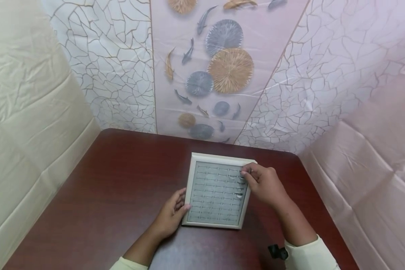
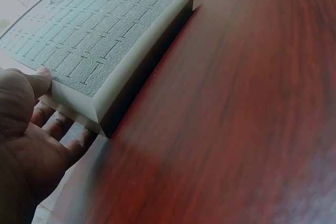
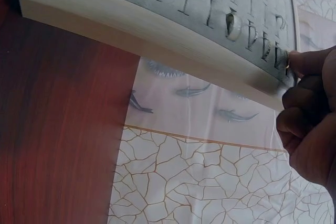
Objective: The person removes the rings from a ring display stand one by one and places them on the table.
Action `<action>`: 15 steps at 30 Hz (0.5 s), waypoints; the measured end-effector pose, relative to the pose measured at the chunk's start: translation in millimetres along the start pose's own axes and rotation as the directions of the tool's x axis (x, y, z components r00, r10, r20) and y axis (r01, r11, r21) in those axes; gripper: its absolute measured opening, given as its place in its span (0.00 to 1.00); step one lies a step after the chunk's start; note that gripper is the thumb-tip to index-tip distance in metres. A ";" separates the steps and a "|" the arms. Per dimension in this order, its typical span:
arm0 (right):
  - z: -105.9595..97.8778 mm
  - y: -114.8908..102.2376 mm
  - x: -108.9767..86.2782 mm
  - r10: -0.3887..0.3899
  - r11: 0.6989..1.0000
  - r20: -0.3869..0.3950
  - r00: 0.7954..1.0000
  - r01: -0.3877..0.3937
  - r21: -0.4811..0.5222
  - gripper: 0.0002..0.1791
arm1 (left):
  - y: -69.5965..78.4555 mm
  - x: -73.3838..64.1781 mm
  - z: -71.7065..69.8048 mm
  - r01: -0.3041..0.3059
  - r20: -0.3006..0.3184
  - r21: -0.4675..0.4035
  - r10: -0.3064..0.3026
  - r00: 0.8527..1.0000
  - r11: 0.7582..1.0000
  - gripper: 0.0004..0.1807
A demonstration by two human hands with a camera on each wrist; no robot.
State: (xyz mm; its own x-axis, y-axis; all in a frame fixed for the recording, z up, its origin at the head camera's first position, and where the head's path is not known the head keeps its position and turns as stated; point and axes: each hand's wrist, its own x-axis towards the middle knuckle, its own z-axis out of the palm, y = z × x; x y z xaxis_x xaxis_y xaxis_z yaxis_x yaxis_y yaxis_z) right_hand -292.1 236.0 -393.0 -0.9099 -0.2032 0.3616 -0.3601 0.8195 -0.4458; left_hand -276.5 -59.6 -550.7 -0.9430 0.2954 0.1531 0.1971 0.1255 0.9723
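A ring display tray with a pale frame and a grey slotted pad lies in the middle of the head view. My left hand grips its left side, thumb on the frame and fingers underneath, as the left wrist view shows. Several rings sit in slots near the tray's right side, among them a wide silver-coloured ring. At the upper right corner of the pad my right hand pinches a ring at a slot. Fingertips hide most of that ring, so how deep it sits cannot be seen.
A dark red wooden table lies beneath the tray. Patterned cloth with fish and crack lines hangs behind, and plain pale cloth covers the sides. A small black device is at my right cuff.
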 end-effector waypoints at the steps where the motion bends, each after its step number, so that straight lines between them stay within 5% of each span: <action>1: -0.2 0.5 0.0 0.012 1.000 0.012 1.000 -0.012 0.011 0.04 | -0.3 -0.2 0.1 0.001 0.000 -0.001 -0.001 1.000 1.000 0.34; 15: -9.0 13.4 2.5 -0.074 0.994 0.039 0.997 0.070 0.089 0.03 | -1.1 -0.5 3.6 -0.002 0.022 0.041 0.001 1.000 0.999 0.34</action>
State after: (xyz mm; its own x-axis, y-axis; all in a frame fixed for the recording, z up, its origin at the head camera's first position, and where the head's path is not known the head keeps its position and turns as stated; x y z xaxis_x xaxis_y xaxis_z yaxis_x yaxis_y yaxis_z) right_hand -297.4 251.3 -390.7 -0.8882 -0.2833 0.3617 -0.4398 0.7522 -0.4907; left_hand -275.3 -56.5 -552.5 -0.9367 0.3164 0.1501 0.2098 0.1640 0.9639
